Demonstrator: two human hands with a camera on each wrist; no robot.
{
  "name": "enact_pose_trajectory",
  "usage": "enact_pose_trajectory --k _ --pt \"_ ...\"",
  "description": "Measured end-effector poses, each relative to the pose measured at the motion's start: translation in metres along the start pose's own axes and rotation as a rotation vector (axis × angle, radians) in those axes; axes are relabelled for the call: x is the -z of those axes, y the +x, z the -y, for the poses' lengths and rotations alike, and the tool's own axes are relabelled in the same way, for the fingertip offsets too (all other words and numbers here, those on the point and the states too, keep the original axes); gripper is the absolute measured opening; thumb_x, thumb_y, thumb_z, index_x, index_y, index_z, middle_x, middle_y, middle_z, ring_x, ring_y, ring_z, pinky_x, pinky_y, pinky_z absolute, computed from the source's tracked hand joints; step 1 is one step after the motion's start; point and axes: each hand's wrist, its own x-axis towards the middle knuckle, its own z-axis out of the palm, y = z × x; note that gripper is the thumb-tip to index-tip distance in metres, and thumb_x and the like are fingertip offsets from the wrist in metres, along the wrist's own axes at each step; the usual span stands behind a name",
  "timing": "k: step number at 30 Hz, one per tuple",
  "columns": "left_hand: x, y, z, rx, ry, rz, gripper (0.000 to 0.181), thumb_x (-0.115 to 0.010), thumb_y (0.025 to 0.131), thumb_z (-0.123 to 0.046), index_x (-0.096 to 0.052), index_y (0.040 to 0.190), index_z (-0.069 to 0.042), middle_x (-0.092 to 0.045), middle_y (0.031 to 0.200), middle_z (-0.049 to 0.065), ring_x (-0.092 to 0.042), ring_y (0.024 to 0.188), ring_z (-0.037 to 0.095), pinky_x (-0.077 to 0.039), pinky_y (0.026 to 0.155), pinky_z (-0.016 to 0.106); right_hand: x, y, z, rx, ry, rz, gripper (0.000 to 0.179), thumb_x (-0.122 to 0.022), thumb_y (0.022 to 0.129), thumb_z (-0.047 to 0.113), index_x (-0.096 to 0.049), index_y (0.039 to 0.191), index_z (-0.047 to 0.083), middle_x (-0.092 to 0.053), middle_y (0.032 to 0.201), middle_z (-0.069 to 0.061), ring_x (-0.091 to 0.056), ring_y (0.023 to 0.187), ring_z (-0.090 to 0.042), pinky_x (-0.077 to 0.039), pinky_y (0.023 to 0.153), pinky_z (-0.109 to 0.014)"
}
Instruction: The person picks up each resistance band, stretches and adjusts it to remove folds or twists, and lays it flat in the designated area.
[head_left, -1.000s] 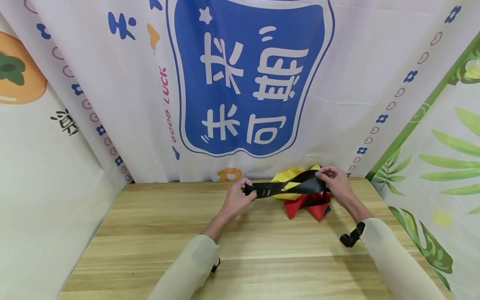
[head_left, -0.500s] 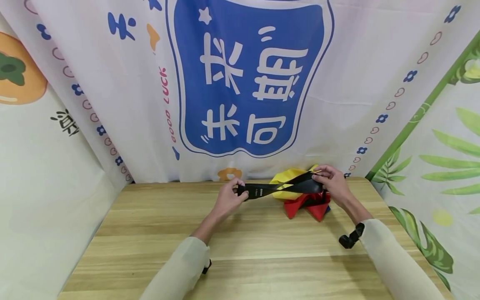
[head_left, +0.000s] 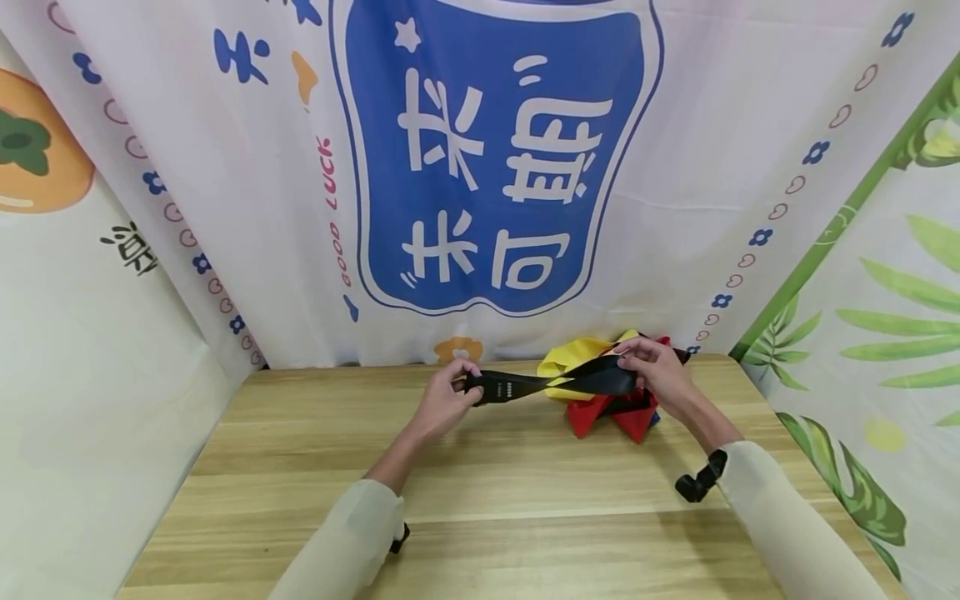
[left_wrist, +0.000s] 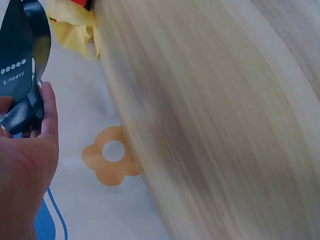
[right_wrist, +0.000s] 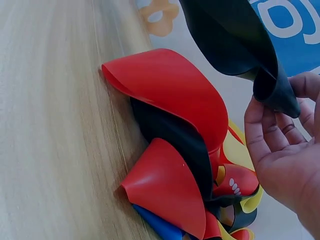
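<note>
A black resistance loop band (head_left: 600,379) marked "X-Heavy" stretches between both hands above the back of the table, crossed over itself near its middle. My left hand (head_left: 444,400) pinches its left end between thumb and fingers; the left wrist view shows the printed side of the black band (left_wrist: 17,60) there. At the other end, my right hand (head_left: 660,373) pinches the loop, which curls into a fold at the fingertips in the right wrist view. Just below and behind lies a heap of bands: a yellow band (head_left: 573,358), red bands (right_wrist: 170,90) and a blue one (right_wrist: 159,222).
The wooden table (head_left: 480,508) meets a white printed curtain (head_left: 712,167) along its back edge, with the heap against it. Patterned cloth walls (head_left: 885,275) flank the table left and right. A small black camera (head_left: 697,483) sits on the right wrist.
My left hand has moved left, and the black band's left end with it. My right hand has shifted slightly left. The crossing in the band has drawn tighter; the heap stays put.
</note>
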Motion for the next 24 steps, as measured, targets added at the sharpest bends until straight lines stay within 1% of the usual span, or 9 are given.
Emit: enact_pose_trajectory --k 1,4,8,11,14,16,18,21,24 --pt "0.001 0.0 0.001 -0.007 0.001 0.0 0.018 -0.068 0.093 0.004 -0.063 0.108 -0.004 -0.065 0.125 0.018 -0.07 0.107 0.031 -0.06 0.078 0.03 -0.001 -0.001 0.0 -0.01 0.017 0.009 0.022 -0.066 0.104 0.008 -0.063 0.121 -0.006 -0.071 0.093 0.005 -0.065 0.076 -0.009 -0.058 0.067 -0.023" --pt "0.003 0.0 0.004 -0.033 0.004 0.0 0.02 -0.068 0.092 0.006 -0.063 0.109 -0.004 -0.067 0.122 0.017 -0.07 0.103 0.028 -0.058 0.078 0.028 -0.004 -0.002 0.001 -0.029 0.062 0.028 0.027 -0.064 0.106 0.008 -0.058 0.124 -0.01 -0.071 0.097 0.003 -0.071 0.084 -0.011 -0.063 0.076 -0.028" --pt "0.005 -0.001 0.007 -0.046 -0.01 0.014 0.019 -0.066 0.092 0.007 -0.064 0.109 -0.002 -0.069 0.118 0.02 -0.071 0.102 0.03 -0.058 0.078 0.027 -0.005 -0.003 0.0 -0.036 0.104 0.03 0.023 -0.065 0.105 0.009 -0.061 0.122 -0.007 -0.071 0.098 0.002 -0.07 0.085 -0.012 -0.063 0.077 -0.028" --pt "0.005 -0.002 0.007 -0.041 -0.019 0.017 0.017 -0.065 0.092 0.007 -0.064 0.108 -0.001 -0.07 0.118 0.021 -0.071 0.101 0.03 -0.059 0.075 0.027 -0.006 -0.004 -0.001 -0.036 0.14 0.03 0.012 -0.066 0.105 0.009 -0.067 0.114 0.002 -0.071 0.101 0.002 -0.068 0.088 -0.012 -0.061 0.078 -0.027" --pt "0.006 -0.002 0.007 -0.028 -0.047 0.026 0.016 -0.063 0.094 0.009 -0.063 0.107 0.0 -0.07 0.117 0.021 -0.071 0.099 0.03 -0.064 0.078 0.039 -0.006 -0.004 0.0 -0.027 0.175 0.045 0.007 -0.065 0.105 0.009 -0.07 0.11 0.009 -0.071 0.105 0.003 -0.066 0.092 -0.012 -0.06 0.08 -0.026" --pt "0.007 -0.002 0.008 -0.02 -0.061 0.033 0.015 -0.061 0.094 0.01 -0.062 0.106 0.0 -0.069 0.117 0.021 -0.071 0.097 0.029 -0.064 0.081 0.048 -0.007 -0.004 0.0 -0.018 0.216 0.058 0.008 -0.064 0.106 0.008 -0.071 0.109 0.01 -0.071 0.106 0.002 -0.067 0.093 -0.013 -0.06 0.08 -0.028" --pt "0.008 -0.002 0.008 -0.015 -0.073 0.04 0.015 -0.06 0.094 0.011 -0.062 0.104 0.0 -0.068 0.117 0.022 -0.071 0.096 0.029 -0.063 0.082 0.055 -0.008 -0.005 0.001 -0.014 0.269 0.082 0.01 -0.063 0.106 0.005 -0.071 0.108 0.01 -0.071 0.107 0.0 -0.069 0.092 -0.014 -0.061 0.08 -0.03" --pt "0.01 -0.003 0.01 -0.014 -0.08 0.043 0.013 -0.06 0.094 0.012 -0.061 0.102 0.001 -0.068 0.118 0.023 -0.072 0.094 0.029 -0.063 0.081 0.056 -0.009 -0.006 0.0 -0.019 0.329 0.109 0.012 -0.061 0.105 0.001 -0.071 0.108 0.009 -0.073 0.106 -0.002 -0.072 0.09 -0.016 -0.064 0.079 -0.034" --pt "0.013 -0.005 0.013 0.002 -0.098 0.043 0.013 -0.058 0.095 0.013 -0.06 0.103 0.003 -0.066 0.118 0.024 -0.073 0.095 0.03 -0.063 0.081 0.056 -0.009 -0.007 -0.001 -0.033 0.332 0.124 0.013 -0.061 0.105 -0.001 -0.07 0.107 0.008 -0.073 0.102 -0.001 -0.072 0.087 -0.014 -0.064 0.078 -0.033"
